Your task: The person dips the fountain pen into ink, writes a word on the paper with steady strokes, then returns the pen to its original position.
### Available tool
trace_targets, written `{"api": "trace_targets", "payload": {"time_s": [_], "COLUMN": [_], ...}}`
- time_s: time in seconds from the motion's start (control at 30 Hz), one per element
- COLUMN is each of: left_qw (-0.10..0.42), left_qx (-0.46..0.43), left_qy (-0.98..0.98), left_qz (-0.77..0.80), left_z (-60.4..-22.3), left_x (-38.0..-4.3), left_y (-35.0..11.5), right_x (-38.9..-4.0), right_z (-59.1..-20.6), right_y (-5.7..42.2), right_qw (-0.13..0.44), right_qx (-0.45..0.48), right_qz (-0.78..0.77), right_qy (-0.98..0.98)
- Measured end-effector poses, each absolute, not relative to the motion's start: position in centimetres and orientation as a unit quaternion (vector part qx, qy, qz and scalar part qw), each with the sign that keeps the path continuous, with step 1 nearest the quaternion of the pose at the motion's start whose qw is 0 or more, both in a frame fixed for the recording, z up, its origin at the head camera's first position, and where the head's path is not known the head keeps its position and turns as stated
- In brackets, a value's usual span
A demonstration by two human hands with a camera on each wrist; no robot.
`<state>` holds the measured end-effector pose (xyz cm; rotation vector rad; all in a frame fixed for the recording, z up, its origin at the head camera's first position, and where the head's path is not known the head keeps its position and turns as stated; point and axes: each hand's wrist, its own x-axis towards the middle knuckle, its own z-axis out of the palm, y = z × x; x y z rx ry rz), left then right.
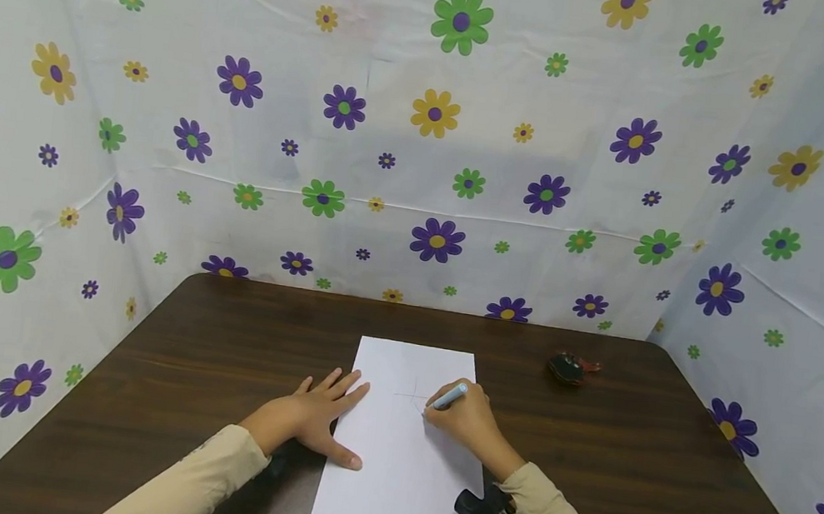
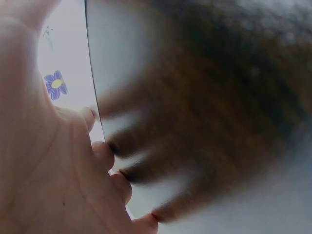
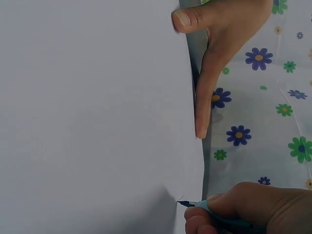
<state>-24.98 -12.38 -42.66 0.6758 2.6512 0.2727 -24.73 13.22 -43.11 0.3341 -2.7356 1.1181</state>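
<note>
A white sheet of paper [image 1: 395, 490] lies upright before me on the table. Thin crossing lines [image 1: 413, 395] and a short slanted stroke are drawn on its upper half. My right hand [image 1: 472, 422] pinches a light blue pen [image 1: 451, 396], its dark tip touching the paper in the right wrist view. With fingers spread and straight, my left hand [image 1: 320, 416] rests along the sheet's left edge, thumb and some fingertips on the paper. The left wrist view shows the palm [image 2: 63, 165] close up, with the fingertips meeting a glossy surface that reflects them.
At the back right of the brown table [image 1: 237, 339] sits a small dark object [image 1: 568, 368] with a reddish end; its kind is unclear. A black device [image 1: 479, 507] is at my right wrist. Flower-patterned cloth [image 1: 372, 60] encloses the table at the back and sides.
</note>
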Motion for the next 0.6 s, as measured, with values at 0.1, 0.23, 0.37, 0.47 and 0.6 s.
{"api": "trace_targets", "payload": {"time_s": [0.1, 0.23, 0.37, 0.47, 0.6], "left_qw": [0.194, 0.191, 0.191, 0.192, 0.193], "left_qx": [0.241, 0.241, 0.244, 0.247, 0.249], "left_qy": [0.946, 0.946, 0.946, 0.944, 0.943], "left_qz": [0.098, 0.099, 0.1, 0.102, 0.104], "left_z": [-42.6, -42.6, -42.6, -42.5, -42.4], "left_x": [-25.0, -25.0, -25.0, -24.9, -24.8], "left_y": [-12.3, -12.4, -12.5, -12.5, -12.5], "right_x": [-24.4, -24.2, -23.9, -23.6, -23.2], "right_z": [-43.1, -42.9, -42.7, -42.4, -42.2], "right_y": [13.5, 13.8, 14.1, 14.3, 14.6], "right_qw": [0.084, 0.082, 0.073, 0.063, 0.052], "right_qx": [0.114, 0.121, 0.129, 0.132, 0.136], "right_qz": [0.371, 0.372, 0.37, 0.366, 0.361], "right_qy": [-0.918, -0.917, -0.917, -0.919, -0.921]}}
